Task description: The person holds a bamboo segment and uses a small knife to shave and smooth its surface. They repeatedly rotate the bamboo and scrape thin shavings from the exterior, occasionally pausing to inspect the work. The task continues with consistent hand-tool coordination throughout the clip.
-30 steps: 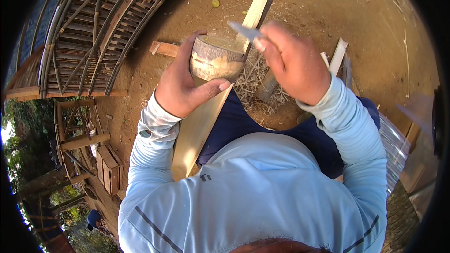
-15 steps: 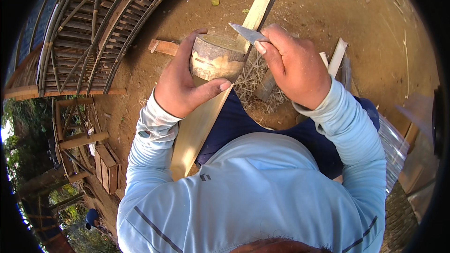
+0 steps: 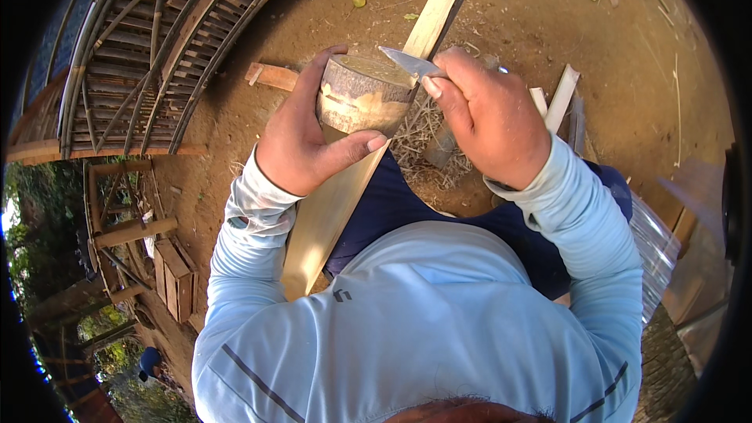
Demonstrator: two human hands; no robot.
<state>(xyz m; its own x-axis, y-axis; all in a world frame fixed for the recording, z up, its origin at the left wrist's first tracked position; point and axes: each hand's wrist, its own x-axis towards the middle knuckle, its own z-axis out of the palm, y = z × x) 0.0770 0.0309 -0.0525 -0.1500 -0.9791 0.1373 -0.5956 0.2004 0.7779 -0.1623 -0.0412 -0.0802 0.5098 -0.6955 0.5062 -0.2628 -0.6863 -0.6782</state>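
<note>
My left hand [image 3: 309,129] grips a short round block of wood [image 3: 364,102], fingers round its far left side and thumb along its near face. Bark still covers part of its side, and a pale band is bared lower down. In my right hand [image 3: 493,113] is a knife [image 3: 411,63], its pointed blade aimed left. The blade lies against or just over the block's far right rim; I cannot tell which. My fist hides the handle. Under the block runs a long pale wooden plank [image 3: 325,215], sloping from my left thigh to the far ground.
Shavings [image 3: 450,168] lie on the dirt between my legs. Wood offcuts [image 3: 562,98] rest to the right, and a flat wood piece [image 3: 274,76] is beyond my left hand. A slatted bamboo structure [image 3: 149,39] stands far left, with a wooden box [image 3: 176,278] nearer. Another person [image 3: 151,363] shows at lower left.
The knife and my right hand have shifted slightly nearer, bringing the blade down toward the block's rim. My left hand and the block hold nearly the same place.
</note>
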